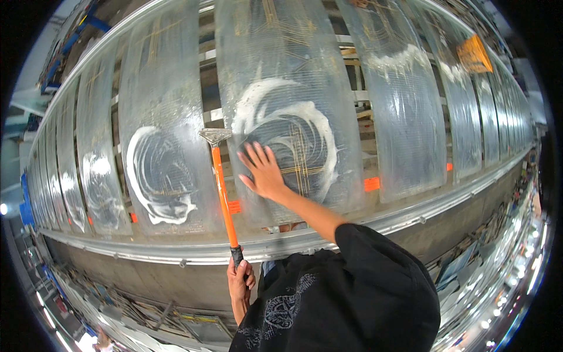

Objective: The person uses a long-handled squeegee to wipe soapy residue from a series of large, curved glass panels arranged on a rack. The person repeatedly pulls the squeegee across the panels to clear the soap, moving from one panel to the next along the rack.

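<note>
The left hand [239, 283] grips the black end of an orange-handled scraper [223, 188], whose metal blade sits at twelve o'clock from that hand, against the edge of a clear glass panel [281, 70]. The right hand [263, 171] lies open, fingers spread, flat on the panel's white soapy swirl [316, 126] (at two o'clock from the left hand). Another smeared panel [158, 176] stands at nine o'clock.

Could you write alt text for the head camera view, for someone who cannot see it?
The right hand presses flat on a clear ribbed panel smeared with white paste, while the left hand grips an orange-handled scraper with a metal blade. More smeared panels line the long metal frame.
</note>
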The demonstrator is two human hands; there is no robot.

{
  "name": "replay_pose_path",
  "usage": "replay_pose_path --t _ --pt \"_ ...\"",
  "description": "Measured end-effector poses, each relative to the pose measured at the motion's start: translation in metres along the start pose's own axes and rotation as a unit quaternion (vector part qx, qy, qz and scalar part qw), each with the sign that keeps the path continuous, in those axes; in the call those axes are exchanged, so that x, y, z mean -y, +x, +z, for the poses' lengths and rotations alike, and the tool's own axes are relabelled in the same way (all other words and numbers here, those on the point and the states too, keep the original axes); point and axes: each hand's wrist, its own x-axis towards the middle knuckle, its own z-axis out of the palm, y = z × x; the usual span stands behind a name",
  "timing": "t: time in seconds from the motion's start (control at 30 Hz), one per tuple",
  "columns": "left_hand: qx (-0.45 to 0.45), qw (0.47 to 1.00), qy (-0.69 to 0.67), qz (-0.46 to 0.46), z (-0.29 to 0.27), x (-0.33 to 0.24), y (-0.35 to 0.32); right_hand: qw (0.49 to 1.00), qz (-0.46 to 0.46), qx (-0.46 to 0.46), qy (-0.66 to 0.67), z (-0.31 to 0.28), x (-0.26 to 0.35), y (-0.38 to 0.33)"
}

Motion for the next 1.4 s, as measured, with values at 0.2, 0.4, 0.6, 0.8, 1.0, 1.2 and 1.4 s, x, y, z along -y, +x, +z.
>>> replay_pose_path --t 0.2,0.4,0.6,0.8,1.0,1.2,1.4 --pt "0.026 0.998 0.052 0.009 0.009 -0.026 0.011 0.988 0.083 -0.098 -0.086 -0.029 -0.119 0.145" --pt "0.047 0.997 0.058 0.007 0.007 -0.034 0.032 0.941 0.235 -0.201 -0.136 -0.096 -0.226 0.036" --pt "0.092 0.993 0.071 0.031 -0.005 -0.034 0.056 0.949 0.278 -0.132 -0.066 -0.084 -0.110 -0.121" --pt "0.094 0.986 0.139 0.016 0.034 -0.051 0.026 0.977 0.132 -0.144 -0.085 -0.066 -0.089 -0.156" --pt "0.198 0.963 0.185 -0.001 -0.007 -0.024 -0.007 0.932 0.273 -0.199 -0.134 -0.096 -0.089 -0.127" --pt "0.228 0.966 0.120 -0.032 -0.104 0.025 0.001 0.969 0.114 -0.155 -0.155 -0.060 0.029 -0.136" --pt "0.191 0.959 0.209 -0.022 -0.156 0.029 -0.046 0.989 -0.048 -0.140 -0.032 -0.021 0.143 -0.174"
